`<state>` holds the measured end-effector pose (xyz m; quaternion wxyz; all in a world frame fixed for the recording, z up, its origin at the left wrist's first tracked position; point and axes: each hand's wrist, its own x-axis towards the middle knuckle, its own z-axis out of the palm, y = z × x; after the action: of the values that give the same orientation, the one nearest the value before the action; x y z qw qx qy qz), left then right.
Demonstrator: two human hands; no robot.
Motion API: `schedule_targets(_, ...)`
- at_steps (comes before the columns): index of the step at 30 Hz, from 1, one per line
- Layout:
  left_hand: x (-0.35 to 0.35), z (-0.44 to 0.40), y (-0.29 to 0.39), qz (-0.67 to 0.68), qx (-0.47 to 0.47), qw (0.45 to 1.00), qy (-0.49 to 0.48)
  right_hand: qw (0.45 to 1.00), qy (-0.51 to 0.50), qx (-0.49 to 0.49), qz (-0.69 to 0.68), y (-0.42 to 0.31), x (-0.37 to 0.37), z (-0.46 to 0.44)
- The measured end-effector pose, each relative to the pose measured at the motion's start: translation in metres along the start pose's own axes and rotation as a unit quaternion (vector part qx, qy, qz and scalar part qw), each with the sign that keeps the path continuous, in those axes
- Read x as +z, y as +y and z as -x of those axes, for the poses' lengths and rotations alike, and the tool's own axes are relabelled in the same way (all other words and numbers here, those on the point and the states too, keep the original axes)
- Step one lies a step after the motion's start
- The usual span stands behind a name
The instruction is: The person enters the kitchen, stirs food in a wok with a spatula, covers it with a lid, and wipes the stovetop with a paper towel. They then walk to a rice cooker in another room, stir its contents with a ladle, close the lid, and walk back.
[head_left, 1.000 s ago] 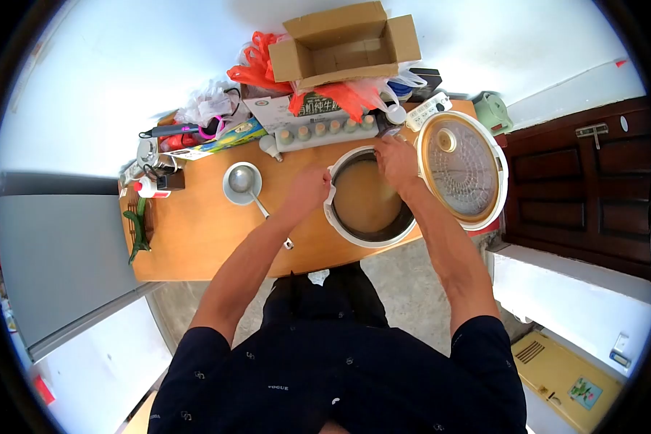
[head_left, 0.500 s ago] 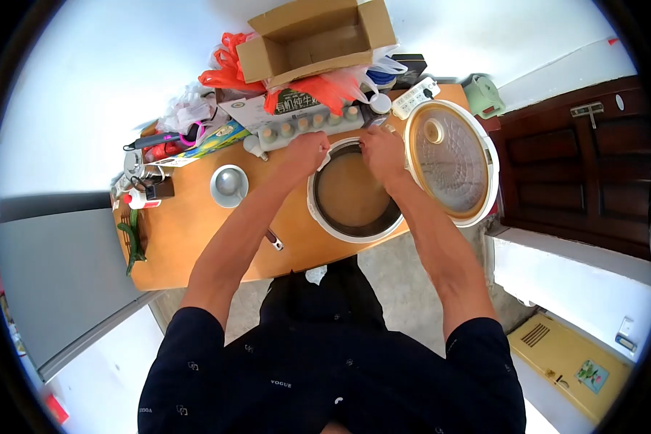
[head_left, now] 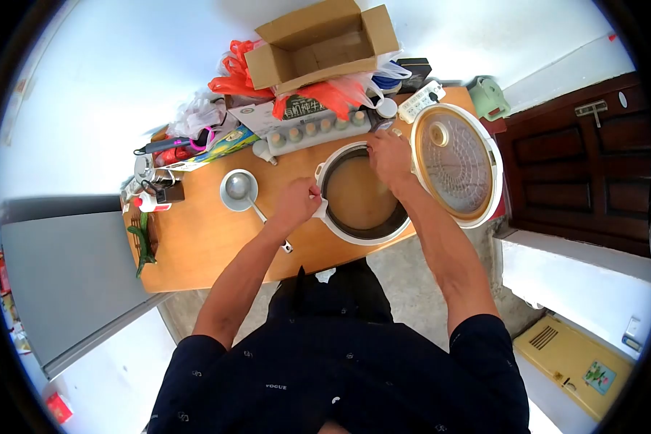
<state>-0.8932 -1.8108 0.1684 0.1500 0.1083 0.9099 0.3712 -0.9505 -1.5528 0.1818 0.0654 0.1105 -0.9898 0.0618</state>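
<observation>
A white rice cooker (head_left: 324,220) stands open on the table, its dark inner pot (head_left: 330,168) holding brownish, cloudy liquid (head_left: 359,195). My left hand (head_left: 300,202) is at the cooker's left side, fingers closed on a small white tissue (head_left: 320,209). At the far rim of the inner pot, my right hand (head_left: 388,157) is closed with its fingertips on the edge; the exact grip is partly hidden. A ladle (head_left: 257,211) rests with its head in a white bowl (head_left: 224,197), its handle reaching toward me beneath my left forearm.
The cooker's lid (head_left: 452,163) is raised at the right. Behind stand a row of small bottles (head_left: 311,130), a power strip (head_left: 421,103), plastic bags (head_left: 235,76) and a cardboard box (head_left: 318,54). Cucumbers (head_left: 144,242) lie at the table's left end.
My left hand has come away from the far-left rim, moving toward me and down the cooker's left side with the tissue. My right hand stays near the far rim.
</observation>
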Motion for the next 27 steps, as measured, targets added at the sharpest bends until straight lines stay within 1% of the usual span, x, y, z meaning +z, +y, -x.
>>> schedule_targets(2, 0.002, -0.006, -0.006, 0.041, 0.008, 0.999, 0.030, 1.000, 0.000, -0.004, 0.006, 0.001, 0.001, -0.002)
schedule_targets(3, 0.005, -0.010, -0.008, 0.042, 0.005, 0.999, 0.031, 1.000, 0.005, -0.007, 0.000, 0.001, 0.001, -0.001)
schedule_targets(5, 0.008, -0.025, -0.006, 0.058, -0.021, 0.993, 0.099, 1.000, 0.006, -0.011, -0.005, 0.001, 0.002, 0.000)
schedule_targets(6, 0.005, -0.034, -0.007, 0.061, -0.023, 0.993, 0.099, 1.000, 0.011, -0.008, -0.008, 0.002, 0.003, 0.000)
schedule_targets(8, -0.003, -0.051, -0.006, 0.008, 0.032, 0.996, 0.086, 1.000, 0.014, -0.008, -0.011, 0.004, 0.002, 0.001)
schedule_targets(10, -0.007, -0.059, -0.008, 0.018, 0.030, 0.996, 0.085, 1.000, -0.016, 0.016, -0.020, 0.004, 0.000, 0.000)
schedule_targets(11, -0.007, -0.060, -0.009, 0.028, 0.031, 0.996, 0.082, 0.999, -0.017, 0.017, -0.021, 0.003, 0.001, 0.001)
schedule_targets(12, -0.007, -0.058, -0.010, 0.028, 0.030, 0.996, 0.081, 1.000, 0.003, 0.016, -0.018, 0.002, 0.001, 0.002)
schedule_targets(14, -0.014, -0.053, -0.009, -0.023, 0.080, 0.993, 0.080, 0.999, 0.024, 0.017, -0.014, 0.000, 0.000, 0.002)
schedule_targets(15, -0.018, -0.050, -0.008, -0.025, 0.081, 0.993, 0.079, 1.000, 0.014, 0.024, -0.007, -0.001, 0.000, 0.002)
schedule_targets(17, -0.024, -0.040, -0.004, -0.102, 0.124, 0.986, 0.045, 0.999, 0.004, 0.032, 0.000, -0.002, -0.002, 0.002)
schedule_targets(21, -0.035, -0.018, 0.008, -0.133, 0.109, 0.985, 0.017, 0.999, -0.012, 0.040, 0.014, -0.004, -0.002, 0.001)
schedule_targets(23, -0.030, -0.016, -0.001, -0.120, 0.078, 0.989, -0.048, 0.999, -0.013, 0.041, 0.016, -0.004, -0.001, 0.002)
schedule_targets(27, -0.026, -0.022, -0.014, -0.092, 0.089, 0.990, -0.053, 0.999, 0.000, 0.043, 0.011, -0.004, -0.001, 0.002)
